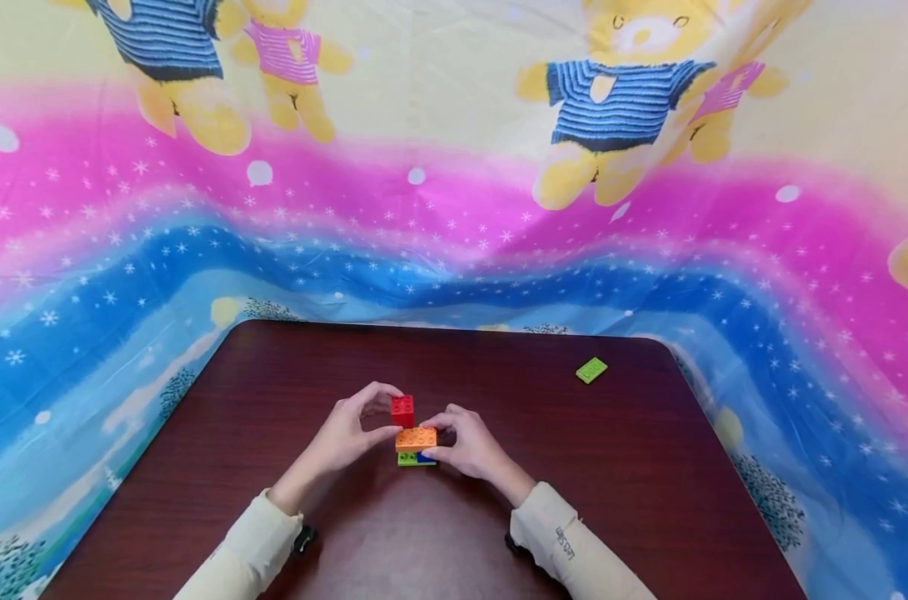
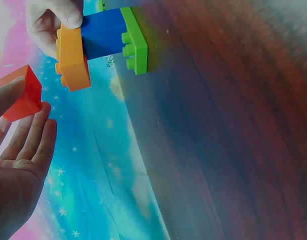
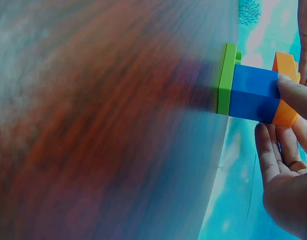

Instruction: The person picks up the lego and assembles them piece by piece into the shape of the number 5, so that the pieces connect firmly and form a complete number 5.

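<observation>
Patterned cloth hangs behind and around your dark red-brown table, printed with bears, snowflakes and bands of pink and blue. Near the middle of the table you have a stack of three pieces, upright. Lowest is a green plate, long axis running left to right before you; whether its underside touches the tabletop cannot be confirmed. A blue brick stands on its right end, leaving studs bare at the left. On top lies an orange brick, studs up, long axis also left to right, its left part overhanging those bare studs.

Your right hand grips the stack at its right side: thumb near the orange-blue joint on the side facing you, fingers around behind.

Your left hand pinches a red brick between thumb and fingers. Red brick: studs up, body upright, held above the tabletop just beyond the orange brick's left end; the left wrist view shows the two apart.

Second green plate: lies flat near the table's far right corner, well apart from both your hands, long axis slanting from near left to far right.
</observation>
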Demonstrator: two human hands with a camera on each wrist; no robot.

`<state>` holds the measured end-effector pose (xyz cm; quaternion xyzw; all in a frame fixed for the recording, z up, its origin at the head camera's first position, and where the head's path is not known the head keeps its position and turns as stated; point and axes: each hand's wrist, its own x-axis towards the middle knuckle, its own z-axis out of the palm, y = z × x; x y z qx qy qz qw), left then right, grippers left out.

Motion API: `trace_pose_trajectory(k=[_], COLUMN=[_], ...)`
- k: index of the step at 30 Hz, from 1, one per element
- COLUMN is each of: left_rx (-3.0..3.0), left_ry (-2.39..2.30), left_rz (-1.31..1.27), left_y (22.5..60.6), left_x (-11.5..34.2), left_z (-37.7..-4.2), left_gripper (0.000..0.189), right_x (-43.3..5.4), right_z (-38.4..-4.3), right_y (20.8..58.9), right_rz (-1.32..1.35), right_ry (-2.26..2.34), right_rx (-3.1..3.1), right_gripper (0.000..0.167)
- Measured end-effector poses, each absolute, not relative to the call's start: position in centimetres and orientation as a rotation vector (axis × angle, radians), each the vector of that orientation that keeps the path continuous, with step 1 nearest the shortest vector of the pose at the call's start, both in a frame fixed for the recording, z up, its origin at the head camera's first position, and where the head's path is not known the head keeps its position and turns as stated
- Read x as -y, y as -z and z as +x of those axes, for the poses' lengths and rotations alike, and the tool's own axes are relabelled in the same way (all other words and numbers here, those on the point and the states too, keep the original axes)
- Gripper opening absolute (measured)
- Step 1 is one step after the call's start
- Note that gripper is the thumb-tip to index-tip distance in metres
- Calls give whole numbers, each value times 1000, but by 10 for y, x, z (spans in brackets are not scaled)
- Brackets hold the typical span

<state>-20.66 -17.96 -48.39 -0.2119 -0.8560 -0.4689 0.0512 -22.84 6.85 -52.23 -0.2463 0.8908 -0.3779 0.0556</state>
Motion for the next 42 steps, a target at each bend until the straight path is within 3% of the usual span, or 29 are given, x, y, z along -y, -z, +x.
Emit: trace_pose_trajectory(k=[42], left_rx=[2630], left_ry=[1453], left_rz=[-725], left_y=[506], left_x=[175], left_z=[-202], left_gripper=[48], right_x=[-70], right_z=[-228], right_y=[523], right_rz=[-744], right_ry=[1161], right_rx=[-2685], right_gripper=[41])
